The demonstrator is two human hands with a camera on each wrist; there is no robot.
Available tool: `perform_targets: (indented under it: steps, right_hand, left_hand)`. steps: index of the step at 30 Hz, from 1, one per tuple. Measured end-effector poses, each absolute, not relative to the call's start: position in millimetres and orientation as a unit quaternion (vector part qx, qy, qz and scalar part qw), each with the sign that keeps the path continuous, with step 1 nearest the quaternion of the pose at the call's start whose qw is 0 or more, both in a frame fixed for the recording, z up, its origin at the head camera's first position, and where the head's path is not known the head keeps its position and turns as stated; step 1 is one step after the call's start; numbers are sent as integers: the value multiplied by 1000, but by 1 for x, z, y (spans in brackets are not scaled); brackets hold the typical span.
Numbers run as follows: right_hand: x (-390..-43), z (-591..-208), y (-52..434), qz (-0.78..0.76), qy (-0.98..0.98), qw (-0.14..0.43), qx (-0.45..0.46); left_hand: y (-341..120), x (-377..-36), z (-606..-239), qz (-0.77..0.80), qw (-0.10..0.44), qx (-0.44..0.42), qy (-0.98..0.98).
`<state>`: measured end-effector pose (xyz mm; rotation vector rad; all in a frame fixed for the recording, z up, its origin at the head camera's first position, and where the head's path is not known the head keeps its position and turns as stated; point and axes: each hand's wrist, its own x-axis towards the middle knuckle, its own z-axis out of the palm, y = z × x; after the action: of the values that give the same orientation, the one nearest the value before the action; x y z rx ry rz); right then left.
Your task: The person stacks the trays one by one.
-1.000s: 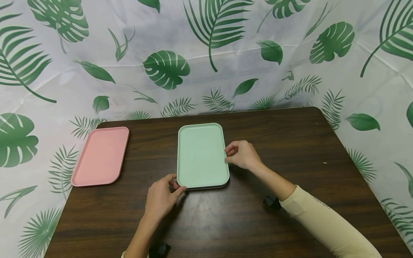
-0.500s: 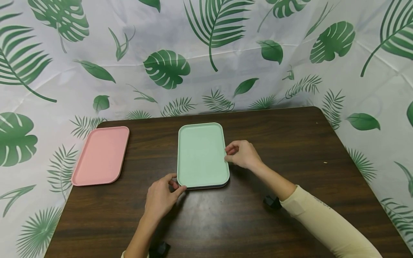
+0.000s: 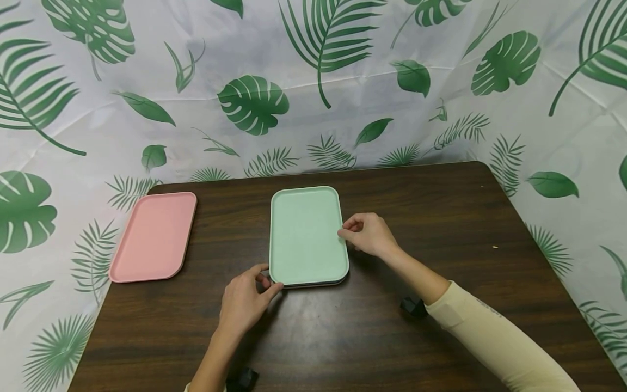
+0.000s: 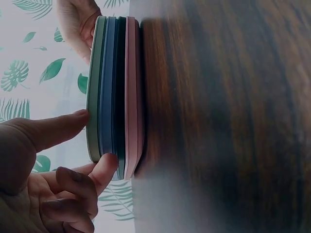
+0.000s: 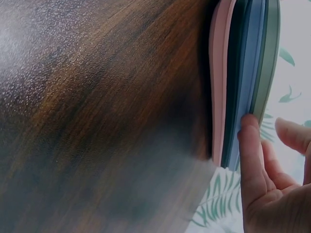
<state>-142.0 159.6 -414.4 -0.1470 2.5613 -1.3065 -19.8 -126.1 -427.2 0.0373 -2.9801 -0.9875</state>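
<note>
A light green tray (image 3: 307, 234) tops a stack in the middle of the table. Below it, the wrist views show a blue tray (image 4: 108, 87), a dark tray (image 4: 119, 97) and a pink tray (image 4: 132, 97) at the bottom. My left hand (image 3: 243, 302) holds the near left corner, thumb against the green rim and a fingertip lower on the stack. At the right side is my right hand (image 3: 368, 235). Its index finger (image 5: 250, 145) touches the stack's edge under the green rim; its thumb (image 5: 291, 133) stands raised, apart from the rim in the right wrist view.
Another pink tray (image 3: 155, 237) lies at the table's far left, near the edge. The dark wood table (image 3: 343, 337) ends at the back against a leaf-printed cloth (image 3: 343, 109). A small pale speck (image 3: 495, 247) lies on the right side.
My right thumb has shifted from the side of the green tray to just over its rim. The left hand and all trays stay in place.
</note>
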Motion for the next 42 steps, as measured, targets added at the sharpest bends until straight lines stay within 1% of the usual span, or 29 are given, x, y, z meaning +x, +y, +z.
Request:
perform_targets:
  steps: [5, 8, 11, 18, 21, 25, 30, 33, 42]
  right_hand:
    - [-143, -414, 159, -440, 887, 135, -39]
    - [-144, -414, 159, -426, 895, 126, -38]
    - [-145, -413, 158, -412, 904, 103, -40]
    - [-149, -405, 141, -392, 918, 14, -62]
    - [-150, -397, 127, -414, 907, 6, -80]
    - [-152, -387, 104, -444, 890, 24, -100]
    - [-154, -379, 69, -471, 870, 66, -127]
    - [-155, -376, 49, -485, 858, 99, -137]
    - [-152, -381, 0, -501, 828, 192, -163]
  left_hand:
    - [-128, -18, -427, -323, -9, 24, -946]
    - [-131, -16, -427, -325, -10, 32, -945]
    - [-139, -14, -428, -323, -8, 41, -945]
    - [-171, -11, -426, -318, 5, 74, -945]
    - [-188, -10, -421, -313, 13, 89, -946]
    - [-216, -8, -412, -297, 31, 117, -947]
    - [-257, -7, -405, -271, 60, 184, -943]
    - [-284, -9, -405, -263, 64, 219, -938]
    - [-358, -9, -409, -231, 46, 292, -927]
